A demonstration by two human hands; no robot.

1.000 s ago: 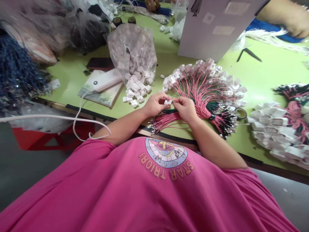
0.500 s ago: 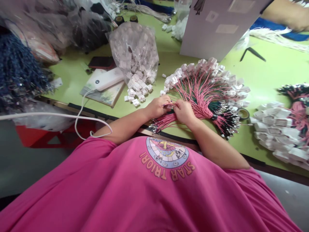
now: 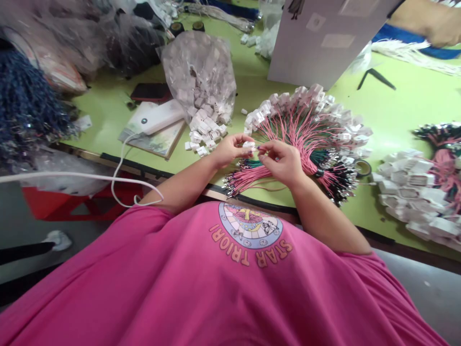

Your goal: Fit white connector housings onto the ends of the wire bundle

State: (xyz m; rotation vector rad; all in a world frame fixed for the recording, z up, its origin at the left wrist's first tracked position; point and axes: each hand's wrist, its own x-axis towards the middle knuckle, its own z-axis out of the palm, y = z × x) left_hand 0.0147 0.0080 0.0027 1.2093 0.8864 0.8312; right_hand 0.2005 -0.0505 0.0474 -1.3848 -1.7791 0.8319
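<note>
Between the fingertips of my left hand is a white connector. My right hand is just to its right, thumb and forefinger pinched at the connector's wire end; the wire there is too small to make out well. Beneath and in front of both hands lie loose pink and green wires with metal tips. A large tied bundle of pink wires fans out behind my right hand, with white connectors along its far edge and black, metal-tipped ends at the right.
White connectors spill from a clear bag. A white device with a cable rests on a booklet. A grey box stands behind; another person's arm is beyond it. Tape and another connector bundle lie right.
My hands have lifted slightly and their fingers have shifted. The white connector now shows in my left fingertips. A shoe has come into view at the lower left.
</note>
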